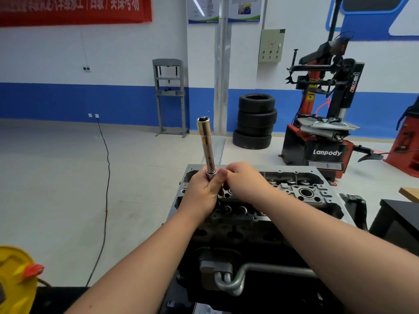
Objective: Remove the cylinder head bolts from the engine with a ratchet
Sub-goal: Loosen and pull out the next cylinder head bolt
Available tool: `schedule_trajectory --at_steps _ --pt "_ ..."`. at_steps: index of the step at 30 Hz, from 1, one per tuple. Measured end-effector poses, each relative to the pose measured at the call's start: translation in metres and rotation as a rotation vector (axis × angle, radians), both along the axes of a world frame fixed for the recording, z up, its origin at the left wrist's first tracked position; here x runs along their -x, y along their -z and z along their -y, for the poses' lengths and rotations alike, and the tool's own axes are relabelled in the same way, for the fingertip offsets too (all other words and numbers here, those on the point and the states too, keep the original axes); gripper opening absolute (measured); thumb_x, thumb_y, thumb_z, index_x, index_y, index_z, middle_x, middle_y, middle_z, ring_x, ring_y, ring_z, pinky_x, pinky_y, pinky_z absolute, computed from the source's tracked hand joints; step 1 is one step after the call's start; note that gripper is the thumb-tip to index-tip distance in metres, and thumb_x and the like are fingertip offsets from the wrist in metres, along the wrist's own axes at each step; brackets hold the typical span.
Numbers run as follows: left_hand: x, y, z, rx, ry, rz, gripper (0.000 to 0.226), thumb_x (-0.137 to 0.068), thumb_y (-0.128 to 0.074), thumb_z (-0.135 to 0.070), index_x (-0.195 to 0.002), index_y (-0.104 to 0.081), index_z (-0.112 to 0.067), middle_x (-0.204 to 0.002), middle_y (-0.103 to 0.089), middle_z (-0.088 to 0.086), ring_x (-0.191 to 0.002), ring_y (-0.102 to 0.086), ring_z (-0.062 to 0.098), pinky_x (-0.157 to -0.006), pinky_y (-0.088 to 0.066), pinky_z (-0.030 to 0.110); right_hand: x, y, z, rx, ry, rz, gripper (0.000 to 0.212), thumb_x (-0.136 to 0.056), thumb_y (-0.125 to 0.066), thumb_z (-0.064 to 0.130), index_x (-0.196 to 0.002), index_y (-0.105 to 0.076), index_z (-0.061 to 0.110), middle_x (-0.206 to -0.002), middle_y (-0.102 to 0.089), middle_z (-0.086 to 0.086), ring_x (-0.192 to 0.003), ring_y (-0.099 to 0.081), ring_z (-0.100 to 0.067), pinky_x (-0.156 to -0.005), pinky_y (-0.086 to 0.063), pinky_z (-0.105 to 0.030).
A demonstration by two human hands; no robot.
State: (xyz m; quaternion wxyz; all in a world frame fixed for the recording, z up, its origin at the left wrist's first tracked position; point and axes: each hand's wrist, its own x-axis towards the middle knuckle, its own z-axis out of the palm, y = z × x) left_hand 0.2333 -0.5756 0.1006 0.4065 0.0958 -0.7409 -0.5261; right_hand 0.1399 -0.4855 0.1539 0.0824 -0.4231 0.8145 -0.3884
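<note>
Bolts can't be made out from here; left hand [202, 191] is wrapped round the base of a long socket [205, 146] that points up with its open end empty, and right hand [243, 179] has fingers curled in against that base, pinching something hidden. Engine [317, 196] sits right under both hands, head still seated on it. Looks like tool setup, socket not on any bolt, so removal seems mostly still to do; tyres [256, 122] stand far beyond.
</note>
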Motion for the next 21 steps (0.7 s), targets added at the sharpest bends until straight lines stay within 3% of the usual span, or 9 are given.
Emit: schedule_trajectory --at_steps 4,6,8,12,16,21 --pt "0.0 -0.005 -0.001 -0.002 -0.024 -0.033 0.069 -0.072 -0.05 -0.094 -0.077 -0.057 -0.026 -0.063 -0.061 -0.012 -0.064 -0.058 0.002 -0.065 -0.047 0.015 -0.001 -0.001 -0.009 -0.211 -0.036 -0.123 0.014 -0.087 -0.055 0.017 -0.081 -0.067 0.022 -0.079 -0.069 -0.002 -0.073 -0.065 -0.019 -0.057 -0.047 -0.027" --pt "0.001 -0.011 -0.001 -0.005 -0.048 -0.034 0.068 -0.076 -0.049 -0.091 -0.077 -0.055 -0.023 -0.062 -0.061 -0.013 -0.062 -0.059 0.001 -0.066 -0.048 0.017 -0.001 0.001 -0.012 -0.309 -0.062 -0.179 0.006 -0.086 -0.061 0.025 -0.081 -0.065 0.024 -0.079 -0.068 0.0 -0.072 -0.065 -0.017 -0.06 -0.052 -0.03" --pt "0.003 -0.019 0.001 -0.011 -0.078 -0.028 0.063 -0.08 -0.049 -0.083 -0.078 -0.054 -0.021 -0.062 -0.061 -0.011 -0.063 -0.059 0.005 -0.07 -0.049 0.028 -0.003 0.004 -0.013 -0.355 -0.078 -0.23 0.016 -0.082 -0.069 0.039 -0.082 -0.063 0.024 -0.08 -0.065 0.003 -0.075 -0.064 -0.016 -0.067 -0.056 -0.034" --pt "-0.001 -0.041 0.0 -0.087 -0.024 -0.117 0.062 -0.078 -0.056 -0.084 -0.076 -0.051 -0.023 -0.06 -0.057 -0.01 -0.06 -0.056 0.008 -0.067 -0.048 0.029 -0.011 0.009 -0.009 -0.304 -0.139 -0.282 0.044 -0.074 -0.076 0.057 -0.106 -0.063 0.029 -0.079 -0.054 0.017 -0.085 -0.061 -0.014 -0.077 -0.054 -0.035" --pt "-0.007 -0.055 -0.004 -0.183 0.053 -0.177 0.064 -0.068 -0.065 -0.085 -0.074 -0.049 -0.023 -0.06 -0.051 -0.011 -0.057 -0.05 0.01 -0.059 -0.049 0.025 -0.02 0.014 -0.001 -0.104 -0.128 -0.34 0.025 -0.089 -0.062 0.053 -0.091 -0.061 0.028 -0.069 -0.057 0.011 -0.074 -0.059 -0.017 -0.053 -0.039 -0.027" --pt "-0.014 -0.06 -0.007 -0.257 0.066 -0.262 0.06 -0.07 -0.067 -0.076 -0.073 -0.046 -0.021 -0.06 -0.043 -0.006 -0.055 -0.04 0.013 -0.056 -0.04 0.031 -0.026 0.013 0.0 -0.03 -0.163 -0.404 0.023 -0.095 -0.058 0.041 -0.094 -0.065 0.019 -0.074 -0.063 -0.001 -0.074 -0.06 -0.025 -0.059 -0.04 -0.033"
